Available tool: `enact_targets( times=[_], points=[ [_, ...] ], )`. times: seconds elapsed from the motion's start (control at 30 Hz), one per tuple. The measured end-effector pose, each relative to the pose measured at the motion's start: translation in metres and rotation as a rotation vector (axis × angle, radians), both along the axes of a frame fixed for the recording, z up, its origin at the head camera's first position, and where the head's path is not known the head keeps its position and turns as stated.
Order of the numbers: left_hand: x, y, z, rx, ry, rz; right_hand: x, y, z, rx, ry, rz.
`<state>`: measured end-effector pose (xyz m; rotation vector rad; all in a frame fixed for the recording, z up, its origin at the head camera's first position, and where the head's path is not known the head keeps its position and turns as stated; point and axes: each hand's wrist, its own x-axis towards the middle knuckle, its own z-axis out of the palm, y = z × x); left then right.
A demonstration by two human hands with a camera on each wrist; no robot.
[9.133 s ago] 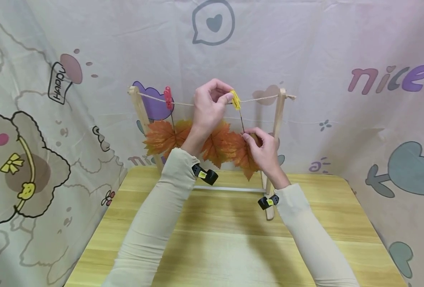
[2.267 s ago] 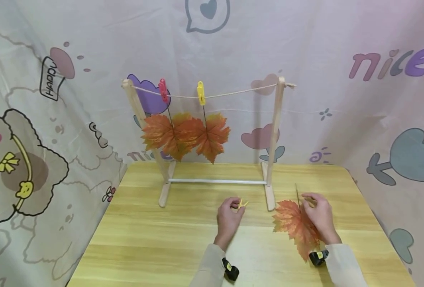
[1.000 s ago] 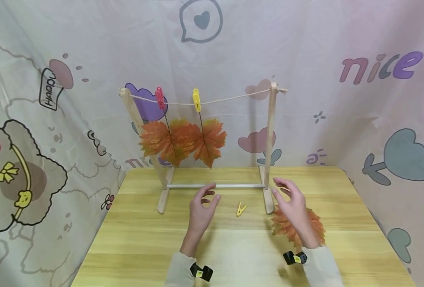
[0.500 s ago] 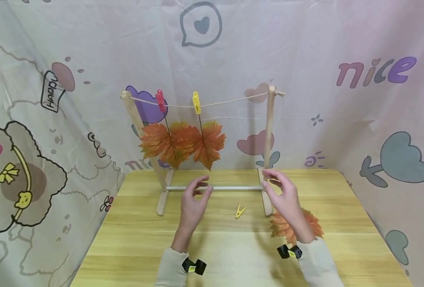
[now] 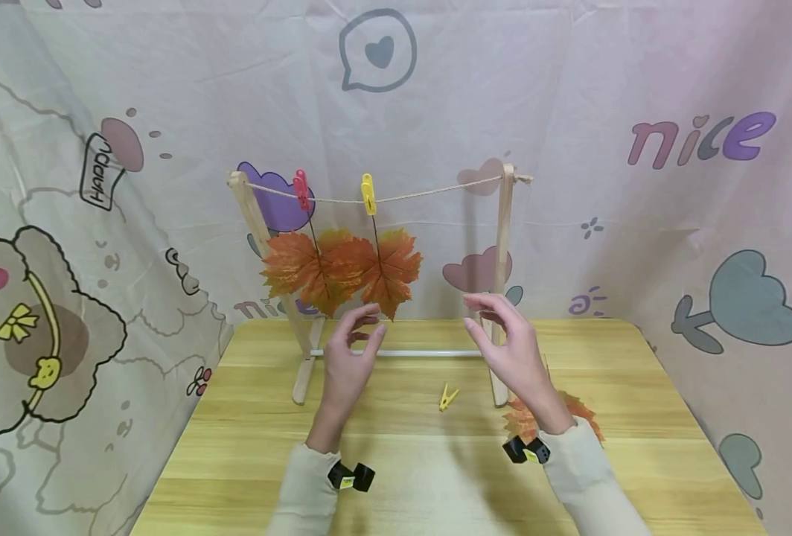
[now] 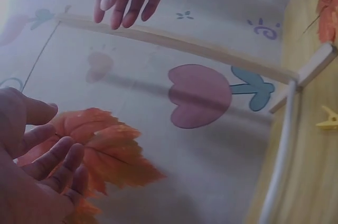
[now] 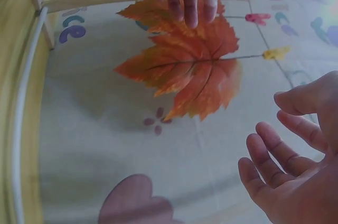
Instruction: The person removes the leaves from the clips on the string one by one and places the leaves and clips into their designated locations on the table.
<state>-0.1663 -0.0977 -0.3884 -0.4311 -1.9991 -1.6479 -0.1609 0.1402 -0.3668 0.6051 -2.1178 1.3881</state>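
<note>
Left hand (image 5: 350, 353), just below centre of frame, and right hand (image 5: 511, 346), right of centre: both empty, loosely curved; hanging leaves (image 5: 391, 266), two, orange, centre-left, clipped to cord (image 5: 429, 193); loose leaf (image 5: 522, 419), lower right, and yellow clothespin (image 5: 444, 403), lower centre, both lying on tabletop (image 5: 403, 461)

Nine seconds back, the left hand (image 5: 350, 346) was pinching a yellow clip (image 5: 446, 397) up on the line (image 5: 436, 190), the right hand (image 5: 511, 346) the leaf (image 5: 520, 418) beneath it; now that clip lies on the counter (image 5: 403, 476), below and between the hands, and the leaf under the right forearm (image 5: 551, 409). Both hands have let go and risen, the left nearing the hanging leaves (image 5: 397, 272).
</note>
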Motion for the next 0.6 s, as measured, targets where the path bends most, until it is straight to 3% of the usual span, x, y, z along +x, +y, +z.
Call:
enact_targets(
  times=[0.33, 0.6],
  points=[
    [-0.009, -0.008, 0.040, -0.022, 0.154, 0.002, -0.015, -0.021, 0.022, -0.010, 0.102, 0.040],
    [-0.017, -0.015, 0.066, -0.013, 0.211, 0.004, -0.029, -0.039, 0.037, -0.067, 0.123, 0.080]
  ],
)
